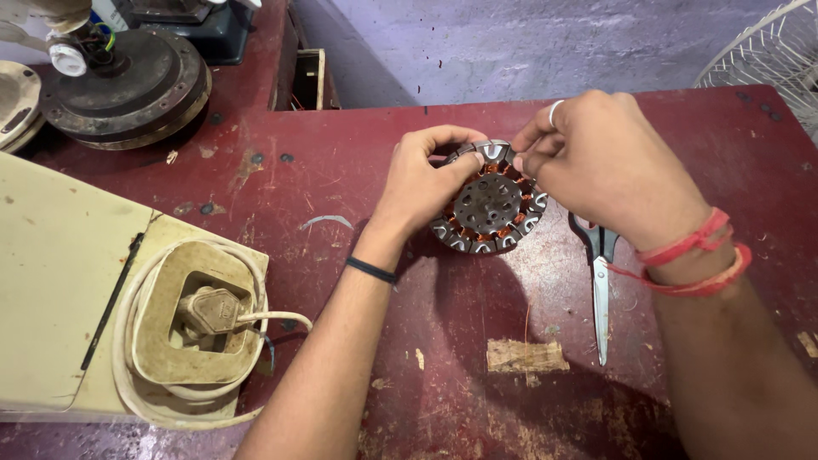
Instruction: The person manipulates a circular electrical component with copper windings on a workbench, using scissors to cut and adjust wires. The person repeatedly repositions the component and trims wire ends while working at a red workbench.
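Both forearms reach up from the bottom edge over a scuffed, chipped red table (477,400) with open room between them. Left hand (422,179) and right hand (596,162) pinch the rim of a round metal motor core (488,204) with copper windings, resting mid-table. Scissors (601,290) lie just beside it, handles hidden under the right wrist.

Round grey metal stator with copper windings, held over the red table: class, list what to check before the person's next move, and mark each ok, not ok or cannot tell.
1. Round grey metal stator with copper windings held at both sides: ok.
2. Left hand grip on rim: ok.
3. Right hand fingertips at top edge: ok.
4. Steel scissors lying apart from stator: ok.
5. Winding ends intact: cannot tell.
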